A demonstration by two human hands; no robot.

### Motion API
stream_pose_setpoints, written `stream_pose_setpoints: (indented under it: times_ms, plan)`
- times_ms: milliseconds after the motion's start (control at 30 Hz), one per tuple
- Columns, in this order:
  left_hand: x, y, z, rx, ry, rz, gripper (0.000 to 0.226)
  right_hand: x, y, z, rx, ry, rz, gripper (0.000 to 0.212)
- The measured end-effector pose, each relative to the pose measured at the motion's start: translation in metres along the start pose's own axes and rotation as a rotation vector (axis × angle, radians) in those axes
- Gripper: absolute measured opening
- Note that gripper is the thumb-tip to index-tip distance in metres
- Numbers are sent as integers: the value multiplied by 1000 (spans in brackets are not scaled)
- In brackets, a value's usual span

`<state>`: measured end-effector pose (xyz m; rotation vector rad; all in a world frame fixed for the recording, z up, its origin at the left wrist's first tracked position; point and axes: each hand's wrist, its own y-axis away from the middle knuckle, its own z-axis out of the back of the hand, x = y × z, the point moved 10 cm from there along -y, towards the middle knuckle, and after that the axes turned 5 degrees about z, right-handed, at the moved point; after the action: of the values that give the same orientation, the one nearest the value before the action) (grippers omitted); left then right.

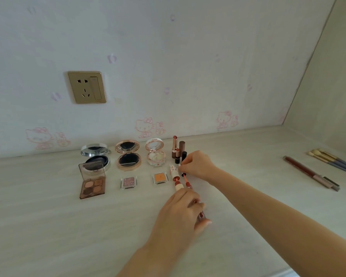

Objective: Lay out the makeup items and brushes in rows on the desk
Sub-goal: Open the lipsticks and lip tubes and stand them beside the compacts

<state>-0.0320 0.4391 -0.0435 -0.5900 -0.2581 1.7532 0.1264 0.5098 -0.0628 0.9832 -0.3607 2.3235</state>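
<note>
A lip gloss wand (186, 179) is pinched at its cap by the right hand (196, 164) and its tube (201, 215) gripped by the left hand (185, 206), mid-desk (248, 196); it is best laid parallel beside the patterned lip gloss (175, 177).

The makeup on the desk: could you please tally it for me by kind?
Round compacts, open: 3
Eyeshadow pans and palette: 3
Upright lipsticks: 2
Lip gloss tubes, lying opened: 2
Brushes: about 4
Pencils: 2
Total: about 16
</note>
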Motion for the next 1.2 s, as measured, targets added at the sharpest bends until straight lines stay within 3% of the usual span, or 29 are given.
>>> stream_pose_setpoints:
  times_ms: [233,467,767,1200]
  plan:
    - [-3,0,3,-24,20,-33,34,2,-2,-2,10,81,37,14]
    - [-3,0,3,-11,46,-16,35,-1,9,12,-28,260,88,31]
    - [-9,-3,6,3,43,5,42,-22,85,58,-120,453,338,33]
    - [-79,-76,-53,146,136,-87,35,-114,166,143,-248,542,208,31]
